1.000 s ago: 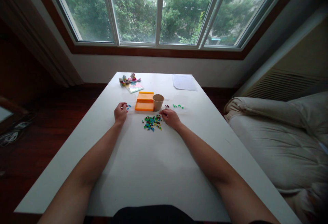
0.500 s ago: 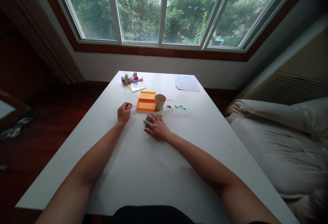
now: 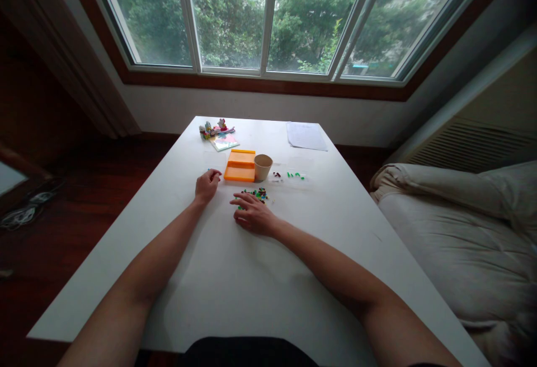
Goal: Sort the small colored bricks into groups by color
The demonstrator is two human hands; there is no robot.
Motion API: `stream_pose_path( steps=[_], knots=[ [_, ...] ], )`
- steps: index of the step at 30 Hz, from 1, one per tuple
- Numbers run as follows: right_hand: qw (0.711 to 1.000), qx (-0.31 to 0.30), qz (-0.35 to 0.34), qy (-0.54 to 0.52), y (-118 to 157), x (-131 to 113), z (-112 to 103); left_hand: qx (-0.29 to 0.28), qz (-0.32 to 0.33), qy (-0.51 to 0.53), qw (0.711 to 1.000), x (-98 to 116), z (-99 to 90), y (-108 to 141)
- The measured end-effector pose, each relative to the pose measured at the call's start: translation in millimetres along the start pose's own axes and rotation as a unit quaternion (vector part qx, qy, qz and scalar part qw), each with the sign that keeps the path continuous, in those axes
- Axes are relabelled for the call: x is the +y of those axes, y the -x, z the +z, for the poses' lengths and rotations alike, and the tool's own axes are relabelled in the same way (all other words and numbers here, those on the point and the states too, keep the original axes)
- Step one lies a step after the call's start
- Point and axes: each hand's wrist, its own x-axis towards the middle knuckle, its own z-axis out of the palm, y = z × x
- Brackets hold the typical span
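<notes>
A pile of small mixed-colour pieces, green, brown and others [image 3: 262,193], lies on the white table. My right hand [image 3: 254,214] rests over its near side with fingers stretched and spread, and it covers part of the pile. My left hand [image 3: 206,187] is to the left of the orange tray, its fingers curled together. What they hold, if anything, is hidden. A tiny blue piece [image 3: 209,169] shows just behind the left hand's knuckles. The orange tray [image 3: 239,172] has a raised step across it, and a brown paper cup [image 3: 263,168] stands against its right side.
Right of the cup lie small dark red pieces [image 3: 277,175] and green pieces [image 3: 296,175] on clear plastic. Toy figures [image 3: 216,128] and a pastel card [image 3: 225,142] are at the table's back left, paper sheets [image 3: 306,135] at the back right. A couch [image 3: 453,233] stands at right.
My right hand has drawn slightly back toward me, uncovering more of the pile. My left hand has shifted a little right, and the blue piece formerly at its fingertips now shows behind its knuckles.
</notes>
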Motion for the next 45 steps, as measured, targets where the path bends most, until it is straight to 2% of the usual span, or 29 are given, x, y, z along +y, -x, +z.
stream_pose_path(
  steps=[5, 7, 9, 12, 14, 17, 20, 22, 25, 31, 35, 42, 45],
  knots=[
    [0.999, 0.028, -0.005, -0.042, 0, 6, -4, -0.044, 0.043, -0.028, 0.998, 2, 1.3, 0],
    [0.993, 0.079, 0.042, -0.073, 2, 15, -6, -0.063, 0.062, -0.042, 0.995, 3, 2.1, 1],
    [0.973, 0.153, 0.132, -0.107, 7, 30, -8, -0.083, 0.081, -0.057, 0.992, 5, 3.4, 2],
    [0.910, 0.249, 0.283, -0.171, 20, 59, -13, -0.112, 0.108, -0.077, 0.985, 10, 5.9, 6],
    [0.854, 0.315, 0.356, -0.213, 29, 80, -16, -0.134, 0.131, -0.087, 0.978, 14, 7.6, 10],
    [0.782, 0.388, 0.413, -0.261, 38, 105, -18, -0.169, 0.172, -0.095, 0.966, 21, 9.5, 16],
    [0.751, 0.413, 0.429, -0.286, 43, 120, -17, -0.190, 0.197, -0.103, 0.956, 27, 10.1, 19],
    [0.752, 0.411, 0.435, -0.277, 45, 125, -18, -0.195, 0.198, -0.105, 0.955, 29, 9.9, 20],
    [0.769, 0.385, 0.456, -0.228, 49, 129, -24, -0.198, 0.190, -0.106, 0.956, 31, 9.0, 20],
    [0.788, 0.334, 0.505, -0.112, 71, 147, -50, -0.204, 0.196, -0.111, 0.953, 28, 7.9, 20],
    [0.825, 0.259, 0.498, -0.067, 87, 159, -64, -0.202, 0.200, -0.106, 0.953, 26, 8.2, 20],
    [0.876, 0.173, 0.450, 0.020, 86, 154, -52, -0.204, 0.202, -0.112, 0.951, 26, 9.2, 20],
    [0.877, 0.177, 0.440, 0.080, 85, 153, -47, -0.208, 0.203, -0.112, 0.950, 27, 8.8, 19]
  ],
)
